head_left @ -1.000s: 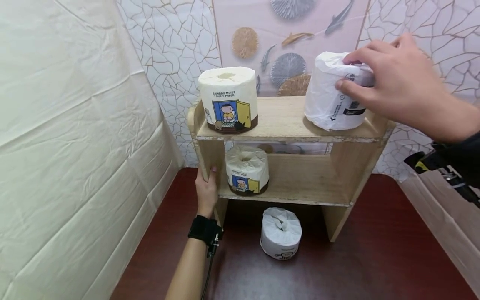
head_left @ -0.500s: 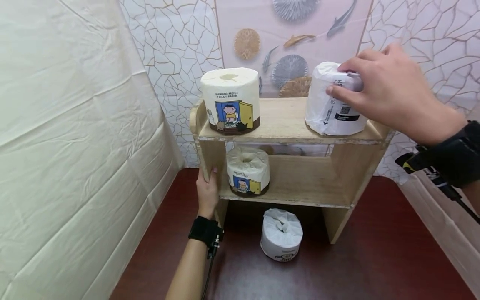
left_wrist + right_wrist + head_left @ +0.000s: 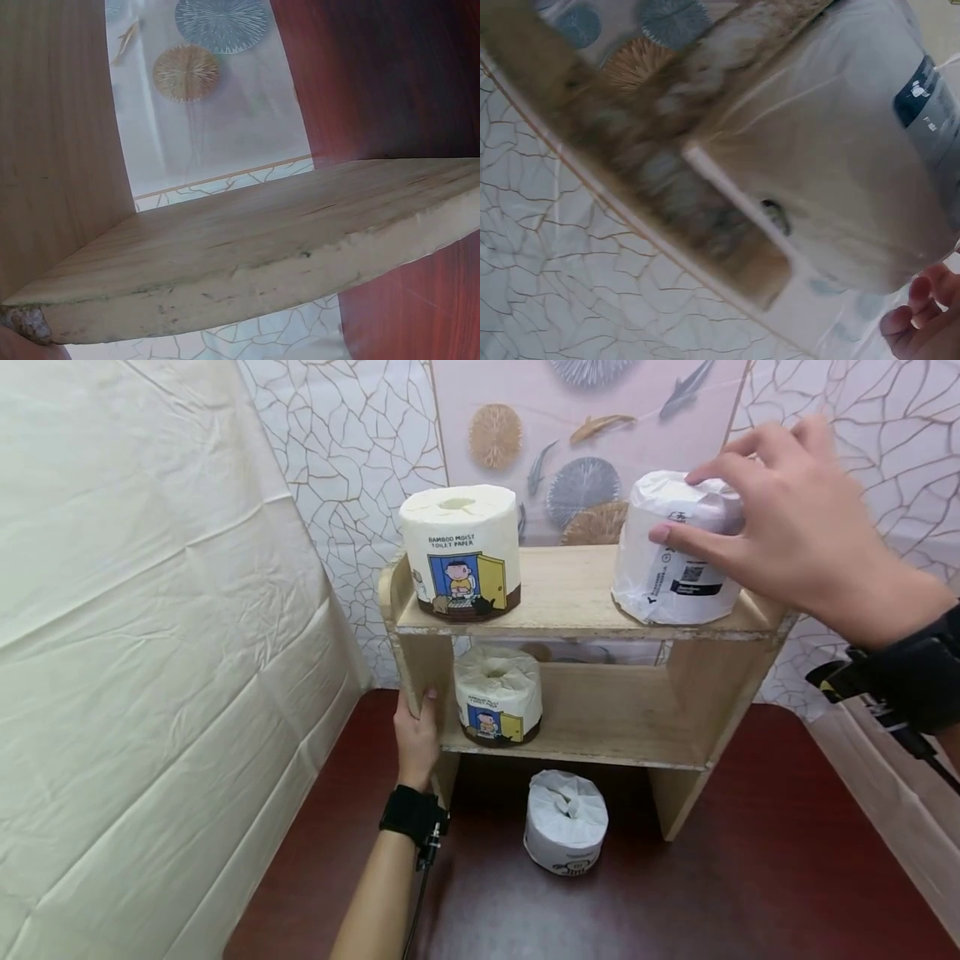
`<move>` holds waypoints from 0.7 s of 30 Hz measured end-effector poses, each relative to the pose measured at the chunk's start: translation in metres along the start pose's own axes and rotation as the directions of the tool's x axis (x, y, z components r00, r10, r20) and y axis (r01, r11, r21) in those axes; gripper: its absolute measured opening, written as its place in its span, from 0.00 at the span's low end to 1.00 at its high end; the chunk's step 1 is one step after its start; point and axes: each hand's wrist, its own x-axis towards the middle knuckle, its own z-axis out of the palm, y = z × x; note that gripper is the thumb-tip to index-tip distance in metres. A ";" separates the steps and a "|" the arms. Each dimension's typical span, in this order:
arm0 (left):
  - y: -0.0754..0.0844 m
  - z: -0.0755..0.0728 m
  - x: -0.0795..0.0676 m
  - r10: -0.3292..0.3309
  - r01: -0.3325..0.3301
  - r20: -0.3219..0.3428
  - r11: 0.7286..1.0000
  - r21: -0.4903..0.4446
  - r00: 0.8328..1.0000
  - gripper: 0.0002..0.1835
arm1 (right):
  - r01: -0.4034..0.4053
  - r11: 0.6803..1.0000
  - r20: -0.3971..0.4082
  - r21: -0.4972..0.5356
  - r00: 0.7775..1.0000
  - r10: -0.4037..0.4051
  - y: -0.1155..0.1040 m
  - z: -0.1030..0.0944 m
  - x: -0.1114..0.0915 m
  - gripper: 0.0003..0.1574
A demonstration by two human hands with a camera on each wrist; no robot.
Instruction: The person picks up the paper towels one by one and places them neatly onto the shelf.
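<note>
On the right end of the wooden shelf's top board stands a white paper-wrapped toilet roll [image 3: 652,568] with black print. My right hand [image 3: 810,518] holds it, thumb across the front and fingers over its top. In the right wrist view, the toilet roll [image 3: 840,142] fills the upper right, with fingertips [image 3: 922,315] just below it. My left hand [image 3: 417,735] grips the left side panel of the shelf [image 3: 600,631] at the middle level. The left wrist view shows bare shelf wood [image 3: 225,247]; most of that hand is out of sight.
A cream toilet roll [image 3: 459,543] with a cartoon print stands at the top left, and a similar roll [image 3: 497,702] sits below it. Under the shelf, another white roll [image 3: 564,827] rests on the dark red table [image 3: 712,902]. A cloth wall [image 3: 180,610] borders the left.
The white roll under my right hand has turned slightly, its print shifting left. My thumb has moved left across its front. The left hand keeps its hold on the side panel.
</note>
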 end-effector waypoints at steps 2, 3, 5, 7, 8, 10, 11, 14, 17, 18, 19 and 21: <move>-0.001 -0.001 0.001 -0.004 0.004 0.008 1.000 0.001 1.000 0.24 | -0.006 0.998 -0.032 0.066 0.999 0.008 0.006 0.001 0.001 0.45; -0.002 -0.002 0.001 -0.005 0.005 0.013 1.000 0.000 1.000 0.25 | -0.006 0.994 -0.049 0.110 0.999 0.012 0.010 0.002 0.002 0.44; -0.001 -0.003 0.001 -0.003 0.003 0.027 1.000 0.001 1.000 0.25 | -0.006 0.982 -0.072 0.191 0.997 0.020 0.018 0.003 0.001 0.41; -0.001 -0.003 0.001 0.000 -0.001 0.030 1.000 0.007 1.000 0.25 | -0.003 0.966 -0.087 0.257 0.996 0.026 0.027 0.005 -0.001 0.33; 0.000 -0.003 0.001 0.004 -0.004 0.026 1.000 0.007 1.000 0.25 | 0.002 0.958 -0.084 0.287 0.996 0.024 0.032 0.007 -0.002 0.30; 0.001 -0.004 0.002 0.011 -0.011 0.009 1.000 0.012 1.000 0.24 | 0.000 0.941 -0.062 0.340 0.998 0.022 0.041 0.010 -0.006 0.27; 0.001 -0.005 0.002 0.017 -0.017 0.000 1.000 0.016 1.000 0.24 | -0.012 0.927 -0.040 0.376 0.999 0.029 0.045 0.012 -0.007 0.27; 0.002 -0.006 0.005 0.034 -0.034 -0.014 0.999 0.026 0.999 0.24 | -0.099 0.875 0.062 0.474 0.995 0.079 0.056 0.015 -0.011 0.34; 0.001 -0.004 0.008 0.049 -0.048 -0.009 0.998 0.034 0.999 0.25 | -0.191 0.828 0.141 0.527 0.981 0.137 0.063 0.016 -0.014 0.37; 0.000 -0.004 0.008 0.048 -0.048 -0.007 0.998 0.035 0.999 0.25 | -0.204 0.824 0.152 0.529 0.978 0.145 0.065 0.017 -0.015 0.38; 0.000 -0.002 0.007 0.052 -0.052 -0.007 0.998 0.030 0.999 0.24 | -0.206 0.820 0.153 0.535 0.977 0.145 0.068 0.019 -0.015 0.38; -0.003 -0.001 0.005 0.048 -0.047 -0.008 0.999 0.024 0.999 0.24 | -0.200 0.812 0.148 0.549 0.979 0.141 0.073 0.021 -0.014 0.37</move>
